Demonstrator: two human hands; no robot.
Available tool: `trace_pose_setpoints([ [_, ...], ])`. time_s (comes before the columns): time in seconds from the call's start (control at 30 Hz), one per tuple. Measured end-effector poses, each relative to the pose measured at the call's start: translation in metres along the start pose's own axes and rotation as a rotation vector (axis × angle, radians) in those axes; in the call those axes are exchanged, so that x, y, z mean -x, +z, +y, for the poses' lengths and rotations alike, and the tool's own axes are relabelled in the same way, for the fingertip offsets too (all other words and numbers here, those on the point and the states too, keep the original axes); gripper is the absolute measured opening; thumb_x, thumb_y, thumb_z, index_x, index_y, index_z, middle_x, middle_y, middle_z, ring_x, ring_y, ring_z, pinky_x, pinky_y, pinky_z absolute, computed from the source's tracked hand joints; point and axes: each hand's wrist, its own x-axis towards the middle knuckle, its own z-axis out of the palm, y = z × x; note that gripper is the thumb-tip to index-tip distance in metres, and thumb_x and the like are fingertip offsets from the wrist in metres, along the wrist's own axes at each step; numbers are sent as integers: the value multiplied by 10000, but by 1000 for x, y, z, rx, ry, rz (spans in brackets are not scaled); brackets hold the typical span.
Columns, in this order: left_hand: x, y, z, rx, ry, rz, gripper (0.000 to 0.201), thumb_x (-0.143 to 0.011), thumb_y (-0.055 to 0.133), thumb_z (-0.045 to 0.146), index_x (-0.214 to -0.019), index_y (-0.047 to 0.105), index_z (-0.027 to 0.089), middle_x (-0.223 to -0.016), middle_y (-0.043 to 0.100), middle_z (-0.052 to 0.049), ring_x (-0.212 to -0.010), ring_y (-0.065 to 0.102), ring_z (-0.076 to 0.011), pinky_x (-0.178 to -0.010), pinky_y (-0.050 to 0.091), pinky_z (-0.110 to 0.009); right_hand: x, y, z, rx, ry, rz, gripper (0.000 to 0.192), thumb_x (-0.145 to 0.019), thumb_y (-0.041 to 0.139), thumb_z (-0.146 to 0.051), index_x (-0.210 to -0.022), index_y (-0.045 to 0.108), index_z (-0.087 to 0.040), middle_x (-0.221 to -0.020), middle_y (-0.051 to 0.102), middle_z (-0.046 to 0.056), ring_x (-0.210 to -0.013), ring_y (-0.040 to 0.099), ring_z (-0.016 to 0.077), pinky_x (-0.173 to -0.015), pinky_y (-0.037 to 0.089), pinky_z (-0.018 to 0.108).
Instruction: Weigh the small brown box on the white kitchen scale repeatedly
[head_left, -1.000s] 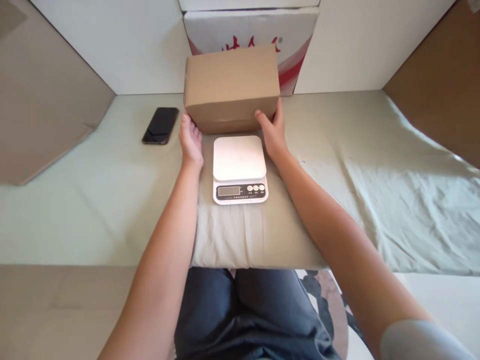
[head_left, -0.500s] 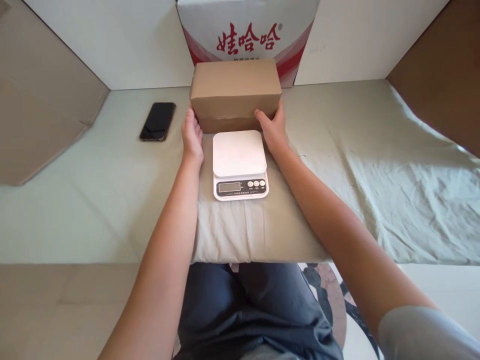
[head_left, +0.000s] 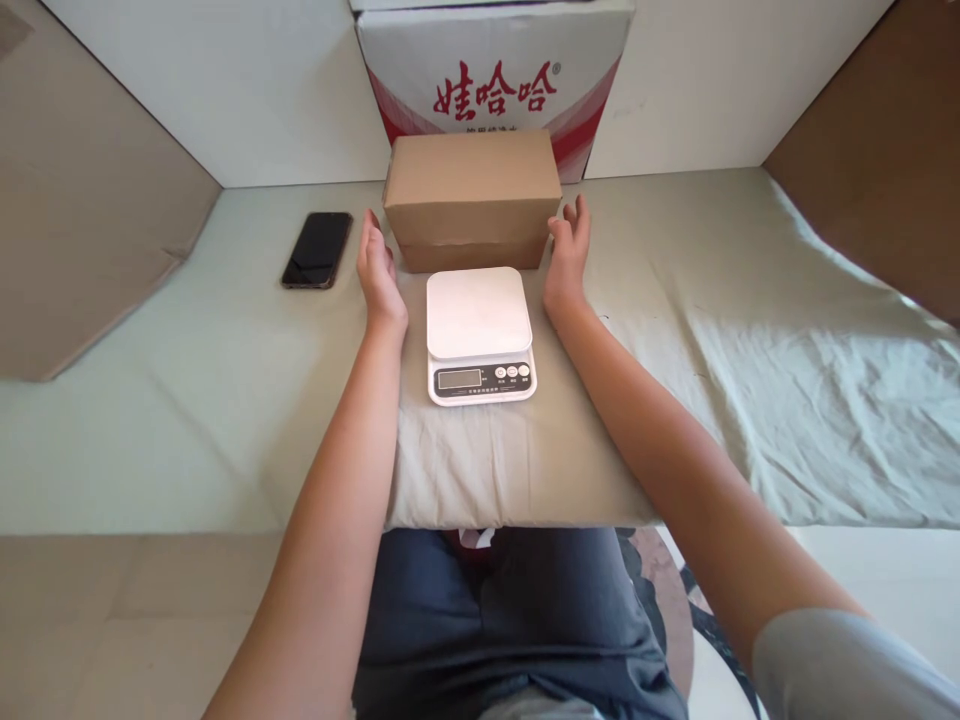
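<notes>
A closed brown cardboard box (head_left: 474,205) rests on the cloth in front of me. My left hand (head_left: 379,268) is open beside the box's left side, slightly apart from it, holding nothing. On the other side, my right hand (head_left: 568,255) stands open just off the box's right edge, its fingers pointing up and away from me. Between my wrists lies a white digital kitchen scale (head_left: 480,315) with a bare platform. Its small display looks blank, and round buttons sit to the right of that display.
A black smartphone (head_left: 318,250) lies to the left of my left hand. Behind the brown box stands a larger white and red carton (head_left: 495,55) against the wall. Cardboard panels flank the left (head_left: 90,190) and right (head_left: 870,150). A pale green cloth (head_left: 720,330) covers the surface.
Both hands have let go of the brown box and moved outward from its sides. The box stays in place before the white and red carton. The camera view has tilted slightly.
</notes>
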Motion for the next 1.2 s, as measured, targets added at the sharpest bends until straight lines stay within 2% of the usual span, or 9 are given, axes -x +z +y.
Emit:
trace_pose_setpoints([
  [0.1,1,0,-1,-8,-13,-5,703,-968,447,751,-1565,492,383,-1795,331,67,-1689,225,-153,-1377,233,-342,-1,1,3,14,-5,-10,791,-908,518,-733,-1592,350,-371,-1708,389,57,-1710,265,274,-1366,333,580],
  [0.13,2,1,0,-11,-18,-8,687,-984,433,739,-1571,486,387,-1797,326,71,-1689,225,-146,-1378,229,-340,-1,2,4,21,-4,-16,795,-906,510,-745,-1591,356,-371,-1708,390,57,-1701,289,274,-1364,342,573],
  [0.3,7,8,12,-34,-65,5,665,-1112,286,517,-1686,271,180,-1823,268,-37,-1664,282,-88,-1359,242,-312,-2,4,3,-8,19,-20,765,-908,504,-723,-1560,390,-340,-1677,432,58,-1665,367,250,-1366,358,527],
  [0.37,10,11,18,-28,-73,7,650,-1135,252,457,-1691,228,121,-1822,262,-75,-1654,306,-90,-1347,255,-301,-1,6,1,-35,37,-14,754,-903,508,-698,-1547,392,-323,-1665,449,60,-1644,406,238,-1371,356,509],
  [0.53,11,13,22,1,-84,3,611,-1149,246,421,-1677,256,114,-1808,293,-104,-1638,350,-105,-1346,267,-328,1,8,-6,-62,63,-17,701,-902,531,-669,-1506,432,-327,-1635,498,48,-1610,455,236,-1372,353,539],
  [0.63,10,11,19,-4,-83,6,635,-1136,261,496,-1677,298,167,-1808,308,-83,-1643,340,-104,-1348,265,-319,2,10,-7,-79,73,-7,614,-912,559,-622,-1457,481,-351,-1613,535,21,-1602,459,239,-1368,352,576],
  [0.73,10,9,16,13,-79,8,684,-1092,353,599,-1658,376,215,-1791,352,-73,-1646,346,-133,-1345,279,-330,2,10,-4,-75,59,-15,619,-907,540,-632,-1457,485,-353,-1608,540,23,-1599,455,241,-1356,376,573],
  [0.97,10,9,12,-23,-48,-19,816,-1058,364,673,-1683,315,151,-1781,357,-131,-1636,376,-162,-1335,301,-353,-1,7,0,-56,1,-59,675,-875,531,-633,-1459,468,-301,-1608,526,71,-1572,477,266,-1333,395,544],
  [1.2,13,11,12,-24,-3,-44,798,-951,470,799,-1570,539,298,-1733,460,-83,-1649,362,-240,-1334,315,-391,-1,7,-1,-64,22,-60,664,-847,539,-605,-1439,456,-314,-1621,511,64,-1574,471,264,-1332,384,551],
])
